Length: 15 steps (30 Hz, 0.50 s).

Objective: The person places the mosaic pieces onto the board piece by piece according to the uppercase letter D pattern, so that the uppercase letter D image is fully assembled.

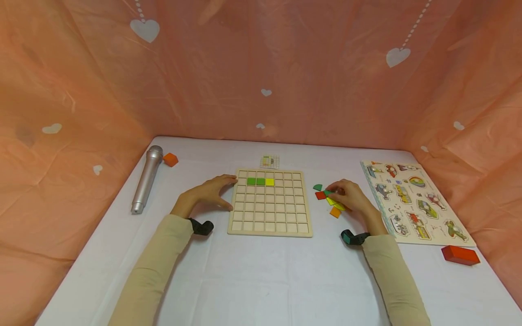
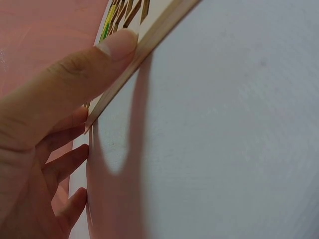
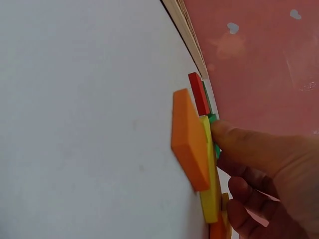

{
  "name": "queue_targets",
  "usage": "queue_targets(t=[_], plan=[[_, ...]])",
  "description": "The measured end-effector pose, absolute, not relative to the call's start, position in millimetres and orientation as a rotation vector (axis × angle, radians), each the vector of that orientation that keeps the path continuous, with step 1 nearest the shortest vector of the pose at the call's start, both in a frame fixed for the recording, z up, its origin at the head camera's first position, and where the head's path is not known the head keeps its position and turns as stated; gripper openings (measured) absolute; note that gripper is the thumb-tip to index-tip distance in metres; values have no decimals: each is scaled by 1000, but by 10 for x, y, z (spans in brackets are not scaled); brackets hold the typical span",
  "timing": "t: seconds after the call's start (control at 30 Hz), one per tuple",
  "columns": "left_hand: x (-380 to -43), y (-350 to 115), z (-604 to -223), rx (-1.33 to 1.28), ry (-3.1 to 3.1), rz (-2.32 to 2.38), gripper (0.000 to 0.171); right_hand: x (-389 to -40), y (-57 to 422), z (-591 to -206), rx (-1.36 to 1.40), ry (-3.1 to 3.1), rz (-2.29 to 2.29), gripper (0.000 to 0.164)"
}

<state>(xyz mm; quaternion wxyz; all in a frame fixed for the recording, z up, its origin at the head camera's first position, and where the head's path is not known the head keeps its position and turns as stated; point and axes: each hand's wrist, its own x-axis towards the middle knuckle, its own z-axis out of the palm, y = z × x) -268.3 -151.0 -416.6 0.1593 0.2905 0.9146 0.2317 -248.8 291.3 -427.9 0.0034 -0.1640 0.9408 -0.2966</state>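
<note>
A wooden grid board (image 1: 269, 229) lies flat on the white table, with two green squares (image 1: 256, 181) and one yellow square (image 1: 269, 181) in a row near its top. My left hand (image 1: 209, 191) rests at the board's left edge, fingers spread; in the left wrist view the thumb (image 2: 75, 74) lies against its rim. To the right of the board, my right hand (image 1: 351, 195) pinches a green piece (image 1: 327, 193) at a small group of tiles. Around it lie a red tile (image 1: 320, 195), yellow pieces (image 1: 331, 201), an orange tile (image 3: 189, 139) and a green quarter-circle (image 1: 317, 187).
Behind the board lies a small patterned card (image 1: 269, 161). A silver microphone (image 1: 147, 180) and an orange block (image 1: 170, 159) are at the left. On the right are a picture puzzle board (image 1: 416, 203) and a red block (image 1: 460, 255). Pink curtains (image 1: 277, 68) enclose the table's back and sides.
</note>
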Motion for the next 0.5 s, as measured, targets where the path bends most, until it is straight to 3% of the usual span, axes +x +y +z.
queue_targets(t=[0.3,0.5], plan=[[-2684,-1508,-4164,830,2612,662,88,-2481,2813,-4232,-430,2927,-1079,14],[-2680,-1512,-4160,837,2607,668,88,-2498,2517,-4110,-292,2823,-1341,20]])
